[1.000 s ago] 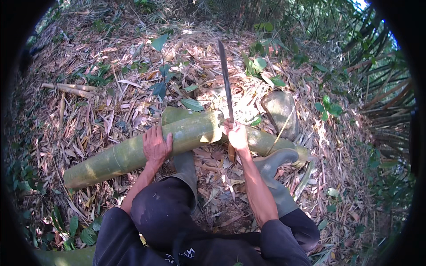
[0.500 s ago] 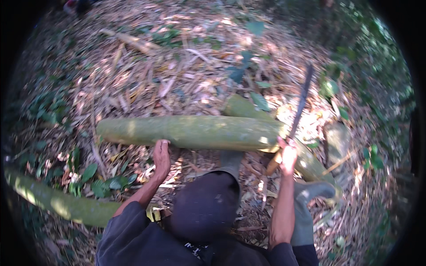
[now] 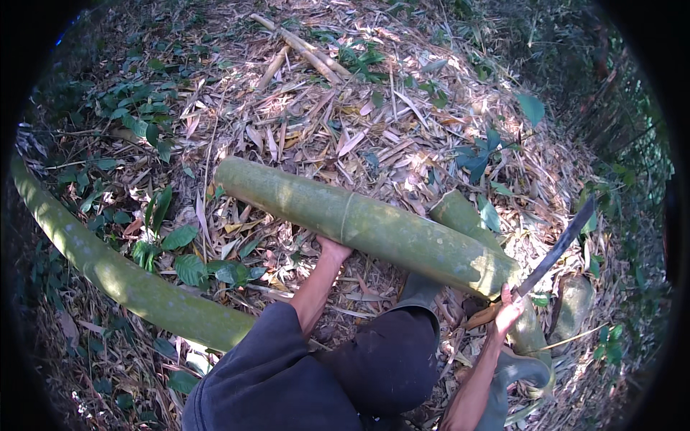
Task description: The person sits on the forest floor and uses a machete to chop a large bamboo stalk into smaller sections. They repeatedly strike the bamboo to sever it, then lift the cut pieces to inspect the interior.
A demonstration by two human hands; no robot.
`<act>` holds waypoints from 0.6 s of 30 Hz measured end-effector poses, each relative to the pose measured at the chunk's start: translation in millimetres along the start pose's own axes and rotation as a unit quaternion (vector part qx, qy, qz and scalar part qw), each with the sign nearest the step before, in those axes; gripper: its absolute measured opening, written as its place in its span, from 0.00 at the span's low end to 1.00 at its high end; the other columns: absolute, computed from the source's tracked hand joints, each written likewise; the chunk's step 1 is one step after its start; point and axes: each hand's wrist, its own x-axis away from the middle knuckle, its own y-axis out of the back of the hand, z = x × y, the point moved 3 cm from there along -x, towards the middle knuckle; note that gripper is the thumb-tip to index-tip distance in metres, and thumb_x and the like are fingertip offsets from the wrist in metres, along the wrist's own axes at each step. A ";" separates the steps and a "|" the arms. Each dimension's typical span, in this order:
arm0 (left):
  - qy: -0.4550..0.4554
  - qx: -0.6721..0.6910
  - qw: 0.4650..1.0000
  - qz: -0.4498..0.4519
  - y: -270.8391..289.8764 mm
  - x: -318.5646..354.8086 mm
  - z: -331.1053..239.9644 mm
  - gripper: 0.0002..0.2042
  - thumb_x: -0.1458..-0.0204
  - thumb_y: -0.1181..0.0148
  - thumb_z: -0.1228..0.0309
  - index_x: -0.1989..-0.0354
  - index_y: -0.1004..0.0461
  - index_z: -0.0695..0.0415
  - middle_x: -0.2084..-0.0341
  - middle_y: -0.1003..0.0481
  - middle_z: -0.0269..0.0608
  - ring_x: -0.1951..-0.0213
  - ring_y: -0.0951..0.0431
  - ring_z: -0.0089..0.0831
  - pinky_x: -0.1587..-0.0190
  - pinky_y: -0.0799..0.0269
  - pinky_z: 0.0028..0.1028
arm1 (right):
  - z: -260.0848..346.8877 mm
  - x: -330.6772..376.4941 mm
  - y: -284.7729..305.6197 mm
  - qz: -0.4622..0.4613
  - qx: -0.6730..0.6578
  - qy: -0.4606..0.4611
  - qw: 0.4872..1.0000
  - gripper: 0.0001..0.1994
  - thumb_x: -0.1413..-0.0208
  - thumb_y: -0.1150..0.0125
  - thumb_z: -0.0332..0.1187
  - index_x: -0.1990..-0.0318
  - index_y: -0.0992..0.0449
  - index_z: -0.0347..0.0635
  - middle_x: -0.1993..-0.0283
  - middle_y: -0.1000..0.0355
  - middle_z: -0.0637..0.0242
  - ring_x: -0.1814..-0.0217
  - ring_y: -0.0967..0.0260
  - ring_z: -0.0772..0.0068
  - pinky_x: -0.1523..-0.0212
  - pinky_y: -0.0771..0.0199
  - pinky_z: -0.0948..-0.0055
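A thick green bamboo section (image 3: 345, 215) lies slantwise before me, its left end farther away. My left hand (image 3: 332, 248) holds it from the near side, about the middle, with the fingers hidden beneath. At its right end my right hand (image 3: 509, 309) is closed around the wooden handle of a machete (image 3: 557, 251). The dark blade points up and to the right, past the bamboo's end. Under that right end another green bamboo piece (image 3: 463, 215) runs crosswise along the ground.
A long bamboo pole (image 3: 129, 284) curves along the left. My knee (image 3: 392, 359) and boots (image 3: 517, 370) are close to the bamboo. A cut bamboo chunk (image 3: 573, 309) lies at the right. Dry leaves and dry stalks (image 3: 305, 49) cover the ground; green plants grow around.
The view has shifted, and the bamboo section now slants where it lay level. My left hand has slid from its near side to underneath. The machete stays in my right hand.
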 end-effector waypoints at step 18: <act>-0.008 -0.796 0.601 0.073 -38.1 21.0 159.2 0.18 0.41 0.54 0.62 0.76 0.27 0.63 0.83 0.25 0.44 0.82 0.26 0.36 0.74 0.28 0.35 | 6.0 -65.2 36.4 -0.017 0.080 0.001 0.997 0.12 0.49 0.35 0.32 0.79 0.30 0.38 0.82 0.39 0.77 0.79 0.47 0.83 0.79 0.46 0.77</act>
